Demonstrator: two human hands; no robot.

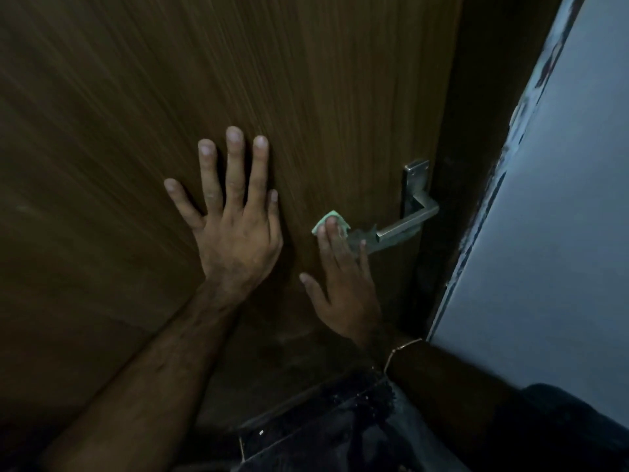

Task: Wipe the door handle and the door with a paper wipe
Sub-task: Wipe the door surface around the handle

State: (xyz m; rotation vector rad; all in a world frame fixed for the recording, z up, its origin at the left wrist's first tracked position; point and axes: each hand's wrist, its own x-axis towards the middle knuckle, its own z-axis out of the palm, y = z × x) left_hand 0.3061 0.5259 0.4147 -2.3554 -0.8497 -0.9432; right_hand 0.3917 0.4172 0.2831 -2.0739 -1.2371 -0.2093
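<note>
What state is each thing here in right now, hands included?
Left hand: flat on the door, fingers spread.
Right hand: straight fingers pressing the paper wipe.
Paper wipe: folded, under the fingertips at the free end of the handle.
Door handle: level, not pressed down.
Door: whether latched cannot be told.

Left hand [235,233] lies flat, palm forward, its fingers [235,165] straight and spread, the thumb lying close beside the index finger; the bare left forearm [143,362] rises from the lower left corner to the wrist. Right hand [343,287] reaches upward with fingers extended and close together, fingertips pressing flat, thumb splayed out to the left. A thin bracelet [401,349] circles the right wrist.
</note>
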